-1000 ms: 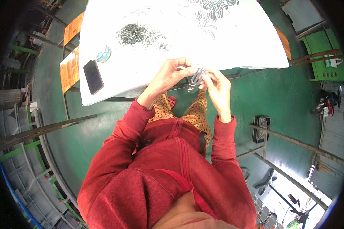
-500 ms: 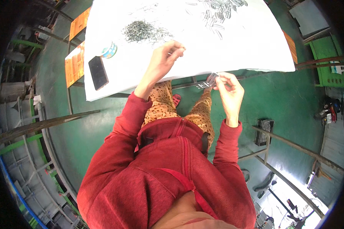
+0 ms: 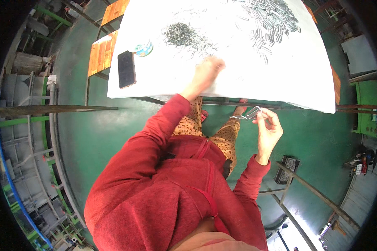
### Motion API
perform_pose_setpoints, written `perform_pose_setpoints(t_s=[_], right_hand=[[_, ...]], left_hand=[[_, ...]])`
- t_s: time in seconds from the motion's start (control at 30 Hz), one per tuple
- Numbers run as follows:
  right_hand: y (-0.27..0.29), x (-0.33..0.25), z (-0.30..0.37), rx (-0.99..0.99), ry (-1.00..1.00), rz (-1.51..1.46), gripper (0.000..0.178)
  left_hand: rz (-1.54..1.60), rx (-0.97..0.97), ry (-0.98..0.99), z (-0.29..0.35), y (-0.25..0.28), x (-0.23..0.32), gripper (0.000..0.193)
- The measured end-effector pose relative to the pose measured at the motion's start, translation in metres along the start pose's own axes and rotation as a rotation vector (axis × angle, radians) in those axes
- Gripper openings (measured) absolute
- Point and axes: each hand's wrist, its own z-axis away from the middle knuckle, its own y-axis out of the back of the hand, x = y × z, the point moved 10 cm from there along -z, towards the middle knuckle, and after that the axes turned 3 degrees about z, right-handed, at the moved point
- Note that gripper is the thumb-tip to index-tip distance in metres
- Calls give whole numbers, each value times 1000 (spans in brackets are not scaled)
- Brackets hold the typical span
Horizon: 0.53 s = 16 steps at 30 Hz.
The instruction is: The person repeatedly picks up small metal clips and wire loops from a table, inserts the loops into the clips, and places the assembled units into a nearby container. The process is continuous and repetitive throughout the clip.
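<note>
My right hand (image 3: 269, 130), in front of the table's near edge, pinches a shiny bent metal wire loop (image 3: 253, 112) between thumb and fingertips. Smaller pieces seem to hang at its left end, too fine to make out. My left hand (image 3: 208, 73) is over the white-covered tabletop (image 3: 238, 79), smeared by motion, so its fingers do not show clearly. Just beyond it lies a loose pile of small thin dark metal pieces (image 3: 182, 35). Farther right is a larger heap of oblong metal loops (image 3: 276, 21), a few strewn toward me.
A black phone (image 3: 126, 69) lies at the table's left edge, beside a round blue-and-white container (image 3: 143, 49). Wooden stools (image 3: 102, 53) stand left of the table. A metal rail (image 3: 318, 194) runs at lower right near a dark box (image 3: 287, 169) on the green floor.
The view has shifted, so the table sits farther right and shows more of the heap. My left hand has moved and blurred. My right hand still pinches the metal loop.
</note>
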Motion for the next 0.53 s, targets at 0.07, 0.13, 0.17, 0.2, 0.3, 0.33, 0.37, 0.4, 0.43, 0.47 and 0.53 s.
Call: perform_pose_setpoints(t_s=[0.07, 0.13, 0.17, 0.2, 0.3, 0.33, 0.37, 0.4, 0.43, 0.47, 0.53], right_hand=[[-2, 1, 0, -14, -18, -22, 15], [-6, 1, 0, -20, 4, -34, 15], [-8, 1, 0, -20, 16, -38, 16], [-10, 2, 0, -27, 19, -45, 16], [-15, -1, -1, -52, 20, -55, 16], [-17, -2, 0, -54, 12, -58, 16], [-19, -3, 0, -57, 4, -61, 16], [-18, -3, 0, -55, 6, -65, 16], [-18, -5, 1, -58, 18, -58, 17], [-18, -7, 1, -62, 30, -52, 17], [-16, -10, 2, -67, 47, -36, 19]], left_hand=[[51, 36, 65, -7, 38, -34, 9], [-142, 61, 105, -14, 69, -63, 8], [-179, 14, 95, -18, 72, -69, 8], [-214, -31, 84, -21, 72, -73, 7], [-277, -110, 12, -24, 64, -88, 6], [-289, -114, -9, -23, 60, -91, 6], [-301, -119, -31, -23, 58, -94, 6], [-313, -117, -18, -24, 57, -92, 6], [-326, -115, -5, -24, 57, -90, 6], [-339, -114, 9, -25, 57, -87, 5], [-235, -147, 159, -27, 63, -82, 6]])
